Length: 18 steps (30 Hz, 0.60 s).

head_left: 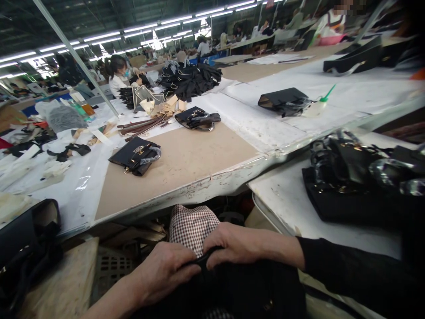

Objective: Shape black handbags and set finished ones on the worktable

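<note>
Low in the head view, a black handbag [245,288] rests on my lap, dark and partly out of frame, with a small gold fitting on it. My left hand [169,266] pinches its upper edge between thumb and fingers. Close beside it, my right hand [229,246] grips the same edge, thumb below and fingers above. Both hands nearly meet at the middle of that edge. Checked cloth [192,226] shows just beyond them, over my knee.
Ahead, a worktable [186,168] carries a black handbag [136,155], a second bag [195,117], and brown strips [142,126]. Further right lies a black bag [283,99] near a green-tipped bottle [323,102]. Several wrapped bags [358,177] pile at right. A co-worker [117,75] sits across.
</note>
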Motion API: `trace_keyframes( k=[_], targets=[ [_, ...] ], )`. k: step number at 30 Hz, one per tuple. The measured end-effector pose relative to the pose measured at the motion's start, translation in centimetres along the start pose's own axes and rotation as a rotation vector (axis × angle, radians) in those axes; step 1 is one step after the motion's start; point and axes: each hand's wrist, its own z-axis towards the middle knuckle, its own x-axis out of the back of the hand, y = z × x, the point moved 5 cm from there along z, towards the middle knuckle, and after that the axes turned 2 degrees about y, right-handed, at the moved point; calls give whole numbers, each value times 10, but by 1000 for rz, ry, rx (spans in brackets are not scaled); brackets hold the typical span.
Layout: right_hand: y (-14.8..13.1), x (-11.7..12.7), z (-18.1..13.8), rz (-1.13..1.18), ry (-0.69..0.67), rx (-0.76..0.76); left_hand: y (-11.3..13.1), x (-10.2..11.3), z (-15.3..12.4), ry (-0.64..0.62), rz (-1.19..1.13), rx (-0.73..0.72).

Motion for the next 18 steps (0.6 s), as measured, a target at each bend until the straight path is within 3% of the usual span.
trace_keyframes(
  k=[7, 12, 18],
  targets=[
    [3, -4, 2, 99, 85, -55, 1, 0, 2, 35, -13, 60],
    [-2, -4, 2, 132, 84, -122, 1, 1, 2, 41, -149, 141],
    [-9, -5, -1, 56, 78, -92, 5, 2, 0, 37, -48, 44]
  ],
)
